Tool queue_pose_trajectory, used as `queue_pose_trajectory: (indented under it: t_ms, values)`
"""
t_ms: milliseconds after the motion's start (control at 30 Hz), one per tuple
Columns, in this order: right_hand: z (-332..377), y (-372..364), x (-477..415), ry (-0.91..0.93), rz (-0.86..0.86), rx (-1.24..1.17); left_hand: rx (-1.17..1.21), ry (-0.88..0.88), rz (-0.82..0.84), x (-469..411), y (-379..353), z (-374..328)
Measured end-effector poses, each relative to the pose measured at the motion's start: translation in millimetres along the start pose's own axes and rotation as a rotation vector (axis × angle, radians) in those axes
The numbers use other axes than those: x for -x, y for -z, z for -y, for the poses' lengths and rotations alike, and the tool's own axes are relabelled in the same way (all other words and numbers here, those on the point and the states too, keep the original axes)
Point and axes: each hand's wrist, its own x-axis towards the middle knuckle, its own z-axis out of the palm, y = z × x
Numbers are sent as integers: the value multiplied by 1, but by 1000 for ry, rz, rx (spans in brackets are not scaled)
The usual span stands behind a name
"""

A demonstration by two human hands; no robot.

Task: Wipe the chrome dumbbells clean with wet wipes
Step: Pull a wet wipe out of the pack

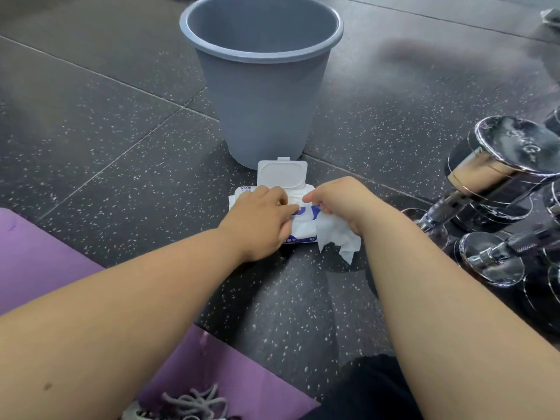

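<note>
Lower left of frame: purple foam mat point(36, 268) lying flat on the dark speckled rubber floor point(121, 147). Grey shoelaces point(191, 401) lie on the mat's btm edge.

Centre-left: left hand point(260, 219) reaches in from the lower left and rests on top of the white soft pack of wet wipes point(300, 233). Its fingers point(280, 201) lie close together, lightly bent, pressing down on the pack next to the opening. Can't tell if the tips hold anything.

Top centre: grey-blue plastic bucket point(260, 95) stands upright on the floor, just behind the pack. The pack lies flat at frame centre w/ its white flip lid point(281, 174) open and tilted back toward the bucket.

Centre-right: right hand point(342, 201) is over the pack's right end, knuckles up. Its fingers curl round a loose white wipe point(336, 237), which hangs crumpled below the palm and spills onto the floor beside the pack. Forefinger and thumb point left to the opening, nearly meeting the left hand's fingertips.

Right edge: chrome dumbbells point(497, 168) piled on the floor, well apart from both hands. The biggest is uppermost, w/ smaller ones below it. Round ends look smeared and dull in patches, and the handles are knurled.
</note>
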Motion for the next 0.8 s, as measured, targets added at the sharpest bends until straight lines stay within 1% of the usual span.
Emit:
queue_pose_trajectory:
  t_ms: [67, 167, 233, 367, 433, 500, 600, 667, 733, 800]
  values:
    - [-2, 1, -2, 12, -5, 38, 12, 48, 26, -4, 1, -1]
    - [-3, 3, -2, 52, 12, 111, 242, 226, -52, -9, 8, -4]
    - [-2, 2, 0, 61, 26, 150, 328, 321, -101, -14, 8, -4]
    - [1, 0, 1, 84, 85, 221, 280, 355, -97, -18, 9, -9]
    - [2, 1, 2, 104, 123, 229, 205, 339, -92, -20, 8, -15]
    - [2, 2, 2, 139, 125, 221, 139, 344, -78, -23, 6, -20]
    - [-4, 2, 1, 82, 104, 134, 118, 402, -69, -28, 7, -21]
    - [-5, 1, 3, 57, 117, 129, 108, 398, -54, -30, 9, -19]
    - [-4, 0, 6, 70, 153, 137, 160, 403, -36, -30, 11, -16]
    - [0, -1, 9, 105, 199, 167, 315, 435, -41, -28, 14, -10]
